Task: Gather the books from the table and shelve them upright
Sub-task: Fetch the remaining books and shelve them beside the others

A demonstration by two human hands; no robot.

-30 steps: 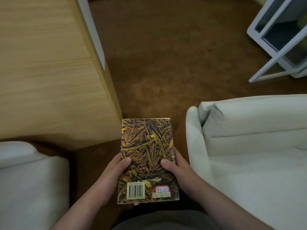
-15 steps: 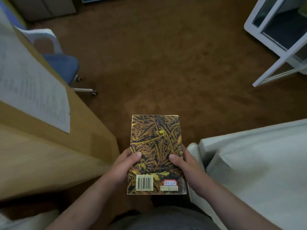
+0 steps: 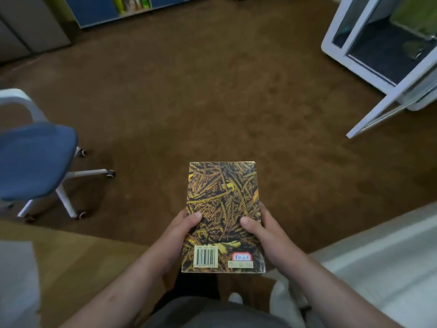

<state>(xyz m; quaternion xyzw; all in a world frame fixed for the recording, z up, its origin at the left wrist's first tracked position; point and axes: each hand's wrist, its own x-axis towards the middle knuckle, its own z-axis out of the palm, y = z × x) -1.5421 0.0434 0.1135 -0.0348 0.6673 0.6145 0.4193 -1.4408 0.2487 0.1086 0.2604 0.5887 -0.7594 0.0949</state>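
A paperback book (image 3: 222, 197) with a yellow-and-black wheat-pattern back cover, a barcode and a red label is held flat in front of me, above the brown carpet. My left hand (image 3: 176, 235) grips its left edge, thumb on the cover. My right hand (image 3: 264, 233) grips the right edge the same way. The fingers under the book are hidden. A blue shelf unit (image 3: 132, 9) with green items stands at the far wall.
A blue swivel chair (image 3: 35, 159) on white legs stands at the left. The wooden table's edge (image 3: 78, 254) lies at lower left with a paper (image 3: 16, 280) on it. A white sofa (image 3: 378, 268) is at lower right. A white-framed glass door (image 3: 387, 102) hangs ajar at upper right.
The view has swung up and away from the table, bringing the chair and far shelf unit into sight. Both hands keep the same grip on the book.
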